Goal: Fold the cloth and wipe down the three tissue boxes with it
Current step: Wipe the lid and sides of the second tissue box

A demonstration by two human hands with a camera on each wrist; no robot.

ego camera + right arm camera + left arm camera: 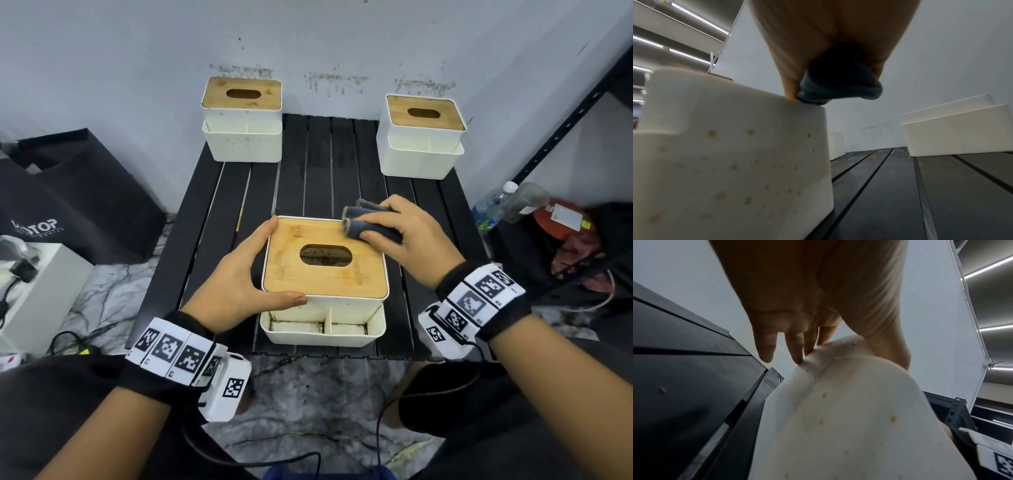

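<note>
A white tissue box with a bamboo lid (325, 274) stands at the near middle of the black slatted table (308, 164); its speckled wall (731, 162) fills the right wrist view. My right hand (400, 236) grips a folded dark blue cloth (368, 222) and presses it on the lid's far right corner; the cloth (840, 84) bulges out under the palm. My left hand (236, 274) braces the box's left side, fingers straight along it and thumb across the front; the fingertips (797, 358) touch the wall. Two more tissue boxes stand at the back left (243, 120) and back right (423, 137).
A black bag (68, 192) and a white box (37, 291) sit on the floor to the left. Bottles (507, 202) and a red object (561, 219) lie beside a black shelf frame (575, 113) on the right. Cables trail over the marble floor (308, 394) in front.
</note>
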